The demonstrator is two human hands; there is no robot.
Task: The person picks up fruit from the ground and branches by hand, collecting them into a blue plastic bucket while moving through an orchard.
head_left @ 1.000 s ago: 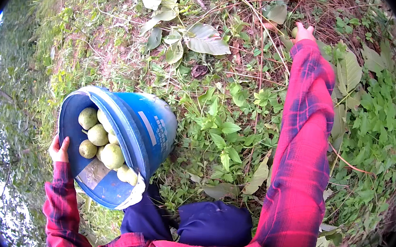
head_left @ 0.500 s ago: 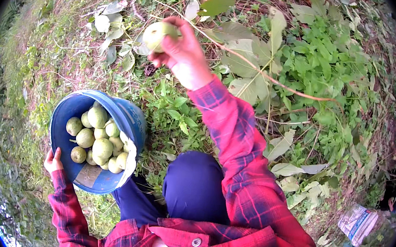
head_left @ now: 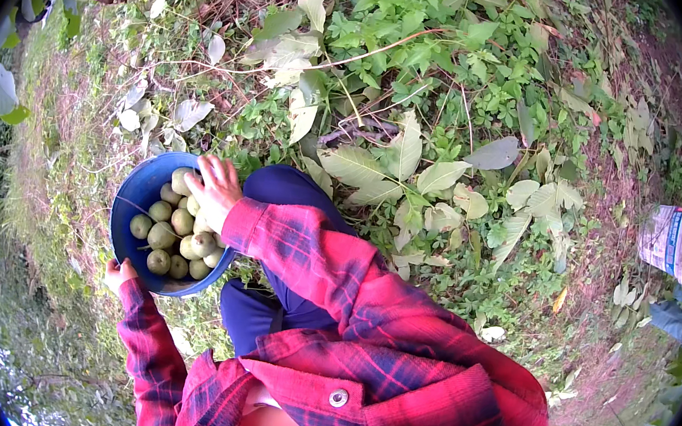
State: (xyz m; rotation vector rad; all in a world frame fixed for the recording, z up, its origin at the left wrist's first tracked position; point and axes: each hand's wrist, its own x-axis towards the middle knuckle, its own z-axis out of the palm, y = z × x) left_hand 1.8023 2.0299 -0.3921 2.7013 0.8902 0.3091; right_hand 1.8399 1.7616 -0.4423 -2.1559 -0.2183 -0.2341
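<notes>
Our right hand [head_left: 212,187] rests curled over the fruit [head_left: 177,233] in the bucket [head_left: 131,195]; we cannot tell whether it grips any. Our left hand [head_left: 118,273] clasps the bucket's rim.

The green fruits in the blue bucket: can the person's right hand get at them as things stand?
Probably yes. The right hand is already over the open blue bucket, on the green fruits, with no lid or leaves between. The left hand holds the rim.
</notes>
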